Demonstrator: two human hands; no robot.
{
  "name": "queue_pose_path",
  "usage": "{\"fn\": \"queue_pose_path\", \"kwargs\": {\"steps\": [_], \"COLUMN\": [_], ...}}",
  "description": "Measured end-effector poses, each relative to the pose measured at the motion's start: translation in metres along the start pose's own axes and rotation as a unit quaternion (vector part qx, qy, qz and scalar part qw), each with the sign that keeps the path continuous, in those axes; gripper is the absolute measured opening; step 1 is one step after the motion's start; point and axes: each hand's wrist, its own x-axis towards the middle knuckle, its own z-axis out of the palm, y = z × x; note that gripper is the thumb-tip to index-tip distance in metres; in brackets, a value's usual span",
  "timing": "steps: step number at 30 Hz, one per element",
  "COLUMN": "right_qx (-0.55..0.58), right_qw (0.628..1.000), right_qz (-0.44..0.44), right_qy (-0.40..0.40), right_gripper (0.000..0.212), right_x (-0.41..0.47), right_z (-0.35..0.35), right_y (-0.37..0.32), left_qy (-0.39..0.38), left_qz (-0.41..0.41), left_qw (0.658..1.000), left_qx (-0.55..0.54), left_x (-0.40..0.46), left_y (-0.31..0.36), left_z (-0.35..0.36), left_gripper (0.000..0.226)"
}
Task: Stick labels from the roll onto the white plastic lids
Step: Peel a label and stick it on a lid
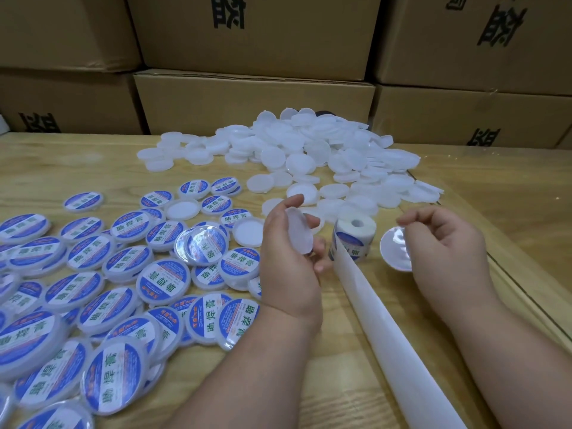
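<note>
On the wooden counter (93, 168) the work looks well under way but far from over. A large spread of round white plastic lids already wearing blue-and-white labels (102, 267) fills the near left, many overlapping, with a couple of unlabelled ones lying among them. Further off, at the middle and right, a big heap of bare white plastic lids (309, 150) waits, so by my judgement a large share is left to do.

The left hand (288, 258) has its grip closed round one bare white lid (299, 233), held tilted on edge between thumb and fingers above the counter. The right hand (445, 243) pinches a peeled round glossy label (396, 249) by its top edge, well clear of that lid. Between the hands stands the small roll of labels (354, 239), upright, with its white spent backing strip (396, 335) trailing towards the near edge. Stacked brown cardboard boxes (253, 97) close the far side.

The step in hand seems to be bringing label and lid together.
</note>
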Motion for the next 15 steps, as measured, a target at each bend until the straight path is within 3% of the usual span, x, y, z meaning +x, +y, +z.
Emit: {"fn": "queue_pose_path", "kwargs": {"steps": [2, 5, 8, 11, 15], "right_qx": [-0.033, -0.132, -0.18, -0.199, -0.194], "right_qw": [0.996, 0.974, 0.969, 0.97, 0.959], "right_qz": [0.049, 0.069, 0.018, -0.077, -0.098], "right_qy": [-0.068, -0.17, -0.166, -0.116, -0.183], "right_gripper": [0.02, 0.022, 0.016, 0.025, 0.041], "right_x": [0.0, -0.003, -0.005, -0.008, -0.018], "right_z": [0.001, 0.004, 0.006, 0.005, 0.01], "right_y": [0.0, 0.002, 0.002, -0.003, -0.013], "left_qy": [0.002, 0.003, 0.017, 0.038, 0.06], "left_qz": [0.004, 0.03, 0.057, 0.077, 0.113], "left_qw": [1.0, 0.987, 0.978, 0.978, 0.975], "left_qx": [0.031, 0.157, 0.199, 0.192, 0.181], "left_x": [0.0, -0.002, -0.004, -0.004, -0.001], "left_y": [0.001, -0.001, -0.002, 0.0, 0.0], "left_z": [0.001, -0.001, -0.002, -0.001, -0.003], "left_gripper": [0.027, 0.045, 0.053, 0.054, 0.044]}}
